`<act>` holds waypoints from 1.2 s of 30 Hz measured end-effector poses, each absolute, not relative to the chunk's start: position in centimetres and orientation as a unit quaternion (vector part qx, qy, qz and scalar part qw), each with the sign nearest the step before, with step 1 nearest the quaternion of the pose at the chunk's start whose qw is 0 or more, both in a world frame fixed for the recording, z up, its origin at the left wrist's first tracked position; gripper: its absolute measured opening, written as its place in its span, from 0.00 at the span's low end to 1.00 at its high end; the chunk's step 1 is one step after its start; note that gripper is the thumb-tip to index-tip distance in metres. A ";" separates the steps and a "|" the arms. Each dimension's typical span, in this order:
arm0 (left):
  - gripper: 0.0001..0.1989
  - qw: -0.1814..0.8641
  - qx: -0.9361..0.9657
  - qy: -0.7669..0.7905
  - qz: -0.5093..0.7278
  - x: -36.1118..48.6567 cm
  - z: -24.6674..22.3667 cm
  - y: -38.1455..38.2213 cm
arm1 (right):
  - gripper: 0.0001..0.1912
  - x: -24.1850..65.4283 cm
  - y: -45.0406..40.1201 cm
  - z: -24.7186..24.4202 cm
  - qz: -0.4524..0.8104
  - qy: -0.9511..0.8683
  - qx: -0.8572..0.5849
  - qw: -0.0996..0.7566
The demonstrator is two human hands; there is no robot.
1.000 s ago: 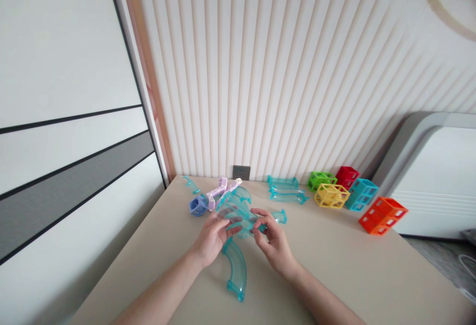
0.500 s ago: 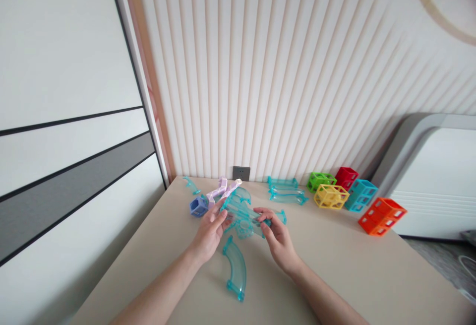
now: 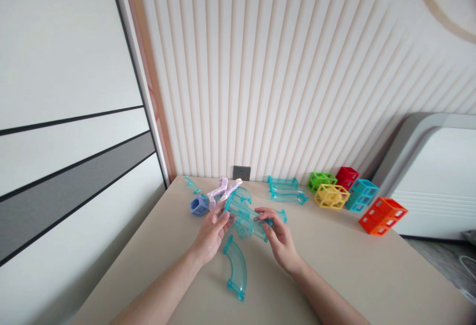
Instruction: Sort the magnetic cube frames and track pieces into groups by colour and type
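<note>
Between my two hands is a clear teal straight track piece [image 3: 246,216], tilted down to the right. The thumb and fingers of my left hand [image 3: 211,233] close on its left end. My right hand [image 3: 280,240] has curled fingers at its right end, thumb on the near side. Other teal track pieces [image 3: 242,195] lie behind and beneath it, partly hidden. A curved teal track piece [image 3: 238,269] rests on the table just in front of my hands. Past my left hand are a blue cube frame [image 3: 199,206] and lilac zigzag pieces [image 3: 222,193].
Straight teal track pieces [image 3: 286,195] lie by the wall, below and right of a black socket [image 3: 241,172]. Farther right stand green [image 3: 322,181], yellow [image 3: 330,197], red [image 3: 347,177], blue [image 3: 361,196] and orange [image 3: 383,217] block frames. A small teal piece [image 3: 192,184] lies at the back left.
The held track piece has turned slightly between my hands, its channel showing more now. My hands have barely moved, and the things on the table stay where they were.
</note>
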State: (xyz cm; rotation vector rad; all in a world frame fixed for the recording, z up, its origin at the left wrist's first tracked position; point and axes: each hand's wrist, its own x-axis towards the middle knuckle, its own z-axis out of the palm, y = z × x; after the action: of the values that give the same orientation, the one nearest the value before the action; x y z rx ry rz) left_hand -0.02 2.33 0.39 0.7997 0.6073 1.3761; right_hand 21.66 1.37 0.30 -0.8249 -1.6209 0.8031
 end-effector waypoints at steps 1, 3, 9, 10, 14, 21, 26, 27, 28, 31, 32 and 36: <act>0.21 0.657 0.355 0.267 0.608 0.0 0.4 2.3 | 0.10 21.7 1.4 0.3 0.338 -0.685 -0.348 0.544; 0.21 0.656 0.348 0.271 0.612 0.0 0.4 2.3 | 0.10 21.7 1.4 0.3 0.337 -0.685 -0.347 0.545; 0.19 0.658 0.341 0.277 0.611 0.0 0.4 2.2 | 0.10 21.8 1.5 0.0 0.346 -0.676 -0.347 0.550; 0.19 0.659 0.340 0.277 0.611 0.0 0.4 2.2 | 0.10 21.8 1.5 0.0 0.347 -0.676 -0.347 0.550; 0.21 0.662 0.322 0.276 0.618 0.0 0.3 2.2 | 0.10 21.7 1.5 -0.1 0.349 -0.674 -0.347 0.551; 0.21 0.660 0.312 0.275 0.625 0.1 0.5 2.1 | 0.11 21.7 1.3 0.2 0.352 -0.666 -0.355 0.553; 0.19 0.652 0.329 0.273 0.626 0.0 0.5 2.2 | 0.12 21.8 1.3 0.4 0.346 -0.686 -0.348 0.538; 0.19 0.651 0.332 0.273 0.625 0.0 0.5 2.2 | 0.12 21.8 1.3 0.4 0.345 -0.688 -0.345 0.537; 0.18 0.651 0.333 0.275 0.625 0.0 0.5 2.2 | 0.12 21.8 1.3 0.4 0.345 -0.690 -0.342 0.536; 0.18 0.649 0.332 0.278 0.625 0.0 0.6 2.1 | 0.11 21.9 1.3 0.3 0.347 -0.693 -0.337 0.534; 0.18 0.648 0.331 0.279 0.627 0.0 0.7 2.1 | 0.11 22.0 1.4 0.2 0.350 -0.693 -0.337 0.533; 0.18 0.647 0.322 0.275 0.634 0.0 0.6 2.1 | 0.14 22.1 1.6 -0.2 0.375 -0.676 -0.342 0.535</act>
State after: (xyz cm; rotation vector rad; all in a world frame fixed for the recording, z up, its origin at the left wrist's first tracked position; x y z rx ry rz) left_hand 0.03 2.13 0.64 0.7323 0.6264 1.4429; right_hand 22.06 1.63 -0.19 -0.8151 -1.6099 0.8927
